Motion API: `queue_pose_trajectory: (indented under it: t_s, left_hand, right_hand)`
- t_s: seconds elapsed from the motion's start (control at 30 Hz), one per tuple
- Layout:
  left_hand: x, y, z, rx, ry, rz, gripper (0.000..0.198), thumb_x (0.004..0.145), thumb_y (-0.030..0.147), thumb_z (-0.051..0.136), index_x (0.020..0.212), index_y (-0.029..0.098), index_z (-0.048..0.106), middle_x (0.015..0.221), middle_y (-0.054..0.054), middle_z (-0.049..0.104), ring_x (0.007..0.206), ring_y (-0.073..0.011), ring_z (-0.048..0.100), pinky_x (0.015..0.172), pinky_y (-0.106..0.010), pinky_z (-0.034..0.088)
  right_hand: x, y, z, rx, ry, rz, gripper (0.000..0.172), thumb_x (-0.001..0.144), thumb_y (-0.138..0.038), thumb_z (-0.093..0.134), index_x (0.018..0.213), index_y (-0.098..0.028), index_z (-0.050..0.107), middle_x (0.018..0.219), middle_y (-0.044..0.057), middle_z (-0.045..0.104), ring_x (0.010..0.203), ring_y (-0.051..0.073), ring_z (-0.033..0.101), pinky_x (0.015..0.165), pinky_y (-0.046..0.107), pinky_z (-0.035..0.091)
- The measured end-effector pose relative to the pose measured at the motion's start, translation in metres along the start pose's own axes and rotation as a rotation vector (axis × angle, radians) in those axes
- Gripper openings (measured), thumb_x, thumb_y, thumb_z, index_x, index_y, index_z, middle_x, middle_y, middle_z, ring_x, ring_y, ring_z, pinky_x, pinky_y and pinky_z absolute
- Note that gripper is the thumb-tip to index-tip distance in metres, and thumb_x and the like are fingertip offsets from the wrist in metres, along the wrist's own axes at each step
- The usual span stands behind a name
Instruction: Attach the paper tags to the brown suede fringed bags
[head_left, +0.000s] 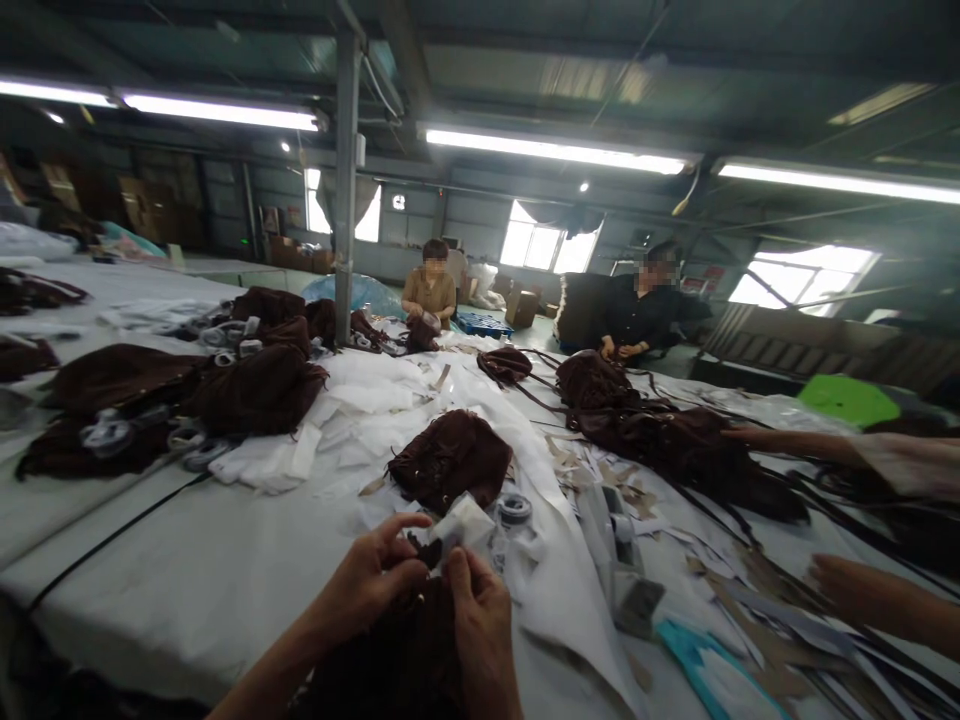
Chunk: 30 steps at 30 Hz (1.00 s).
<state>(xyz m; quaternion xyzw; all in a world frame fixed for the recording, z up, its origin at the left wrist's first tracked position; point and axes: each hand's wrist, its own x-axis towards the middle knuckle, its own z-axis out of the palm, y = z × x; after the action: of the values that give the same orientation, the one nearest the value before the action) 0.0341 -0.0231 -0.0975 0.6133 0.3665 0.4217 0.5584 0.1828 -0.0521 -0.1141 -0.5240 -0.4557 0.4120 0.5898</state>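
Note:
Both my hands work close together at the bottom middle, over a dark brown fringed bag [397, 650] lying against me. My left hand [375, 580] pinches a small white wrapped piece [461, 525] at the bag's top. My right hand [480, 625] grips the same spot from the right, its thumb pressed against the brown material. Another brown fringed bag [450, 460] lies just beyond my hands on white paper [352, 405], with a roll of tape [514, 508] beside it.
Piles of brown bags [255, 390] lie at the left and at the right [660, 430] of the long white table [187, 570]. Two people sit at the far end. Another person's forearms [885, 600] reach in from the right. Paper scraps and a steel post [345, 190] stand nearby.

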Motion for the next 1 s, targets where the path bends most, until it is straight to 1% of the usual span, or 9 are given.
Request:
queue_pose_trajectory:
  t_s: [0.1, 0.33, 0.4, 0.5, 0.57, 0.7, 0.83, 0.93, 1.0]
  left_hand:
    - [0.005, -0.008, 0.013, -0.07, 0.078, 0.034, 0.054, 0.078, 0.029, 0.062, 0.129, 0.017, 0.049, 0.059, 0.008, 0.048, 0.053, -0.01, 0.043, 0.051, -0.021, 0.034]
    - [0.005, -0.042, 0.016, -0.082, 0.159, -0.06, 0.033, 0.078, 0.034, 0.062, 0.104, 0.014, 0.065, 0.067, 0.001, 0.062, 0.059, -0.0142, 0.054, 0.058, -0.025, 0.044]
    - [0.006, -0.045, 0.016, -0.089, 0.216, -0.058, 0.033, 0.078, 0.034, 0.062, 0.104, 0.013, 0.065, 0.065, 0.001, 0.062, 0.057, -0.015, 0.056, 0.058, -0.026, 0.045]
    - [0.009, -0.046, 0.019, -0.074, 0.258, -0.046, 0.033, 0.079, 0.034, 0.06, 0.105, 0.014, 0.065, 0.067, 0.0, 0.065, 0.058, -0.0162, 0.058, 0.058, -0.026, 0.047]
    - [0.009, -0.047, 0.021, -0.047, 0.235, -0.035, 0.03, 0.08, 0.032, 0.059, 0.104, 0.015, 0.065, 0.073, -0.002, 0.068, 0.065, -0.0182, 0.061, 0.062, -0.027, 0.048]
    - [0.005, -0.049, 0.021, 0.087, 0.18, 0.006, 0.026, 0.082, 0.027, 0.055, 0.104, 0.018, 0.066, 0.087, -0.005, 0.071, 0.085, -0.0225, 0.064, 0.076, -0.029, 0.05]
    - [-0.004, -0.052, 0.017, 0.297, 0.161, 0.11, 0.051, 0.085, 0.021, 0.048, 0.136, 0.022, 0.045, 0.091, -0.005, 0.069, 0.086, -0.0215, 0.062, 0.082, -0.032, 0.047]
    - [-0.008, -0.056, 0.017, 0.485, 0.191, 0.149, 0.058, 0.085, 0.019, 0.046, 0.142, 0.022, 0.038, 0.084, -0.006, 0.067, 0.082, -0.0235, 0.06, 0.081, -0.037, 0.046]
    - [-0.007, -0.055, 0.018, 0.494, 0.23, 0.143, 0.057, 0.085, 0.019, 0.044, 0.142, 0.022, 0.038, 0.085, -0.006, 0.065, 0.08, -0.0234, 0.059, 0.079, -0.037, 0.045]
  right_hand:
    - [0.003, -0.001, 0.003, -0.052, -0.065, -0.009, 0.045, 0.081, -0.058, 0.055, 0.075, -0.015, 0.068, 0.062, 0.0, 0.061, 0.06, 0.014, 0.052, 0.056, 0.024, 0.041]
    - [-0.001, 0.016, 0.001, -0.382, -0.121, -0.034, 0.042, 0.086, -0.053, 0.048, 0.072, -0.019, 0.068, 0.07, 0.003, 0.068, 0.067, 0.019, 0.061, 0.063, 0.027, 0.042]
    - [0.003, 0.02, -0.002, -0.413, -0.063, 0.01, 0.037, 0.083, -0.053, 0.053, 0.077, -0.02, 0.069, 0.072, 0.004, 0.07, 0.07, 0.021, 0.064, 0.066, 0.027, 0.044]
    - [0.009, 0.025, -0.005, -0.418, 0.171, 0.006, 0.034, 0.073, -0.051, 0.068, 0.089, -0.021, 0.068, 0.075, 0.004, 0.071, 0.069, 0.022, 0.065, 0.065, 0.028, 0.046]
    - [0.013, 0.03, -0.006, -0.426, 0.228, -0.093, 0.031, 0.071, -0.045, 0.072, 0.09, -0.021, 0.068, 0.08, 0.005, 0.071, 0.071, 0.022, 0.066, 0.066, 0.028, 0.047]
    - [0.016, 0.042, -0.01, -0.573, 0.195, -0.386, 0.015, 0.083, -0.034, 0.061, 0.086, -0.021, 0.07, 0.083, 0.005, 0.07, 0.077, 0.02, 0.065, 0.071, 0.027, 0.048]
    - [0.014, 0.047, -0.011, -0.802, 0.203, -0.735, 0.024, 0.094, -0.027, 0.045, 0.086, -0.02, 0.066, 0.076, 0.004, 0.068, 0.07, 0.017, 0.063, 0.068, 0.027, 0.046]
    - [0.01, 0.041, -0.004, -0.993, 0.16, -0.846, 0.033, 0.097, -0.023, 0.036, 0.076, -0.021, 0.06, 0.067, 0.003, 0.062, 0.063, 0.018, 0.058, 0.062, 0.029, 0.041]
    - [0.007, 0.034, 0.001, -1.065, 0.125, -0.891, 0.036, 0.098, -0.021, 0.031, 0.073, -0.021, 0.057, 0.064, 0.003, 0.06, 0.061, 0.019, 0.055, 0.061, 0.03, 0.038]
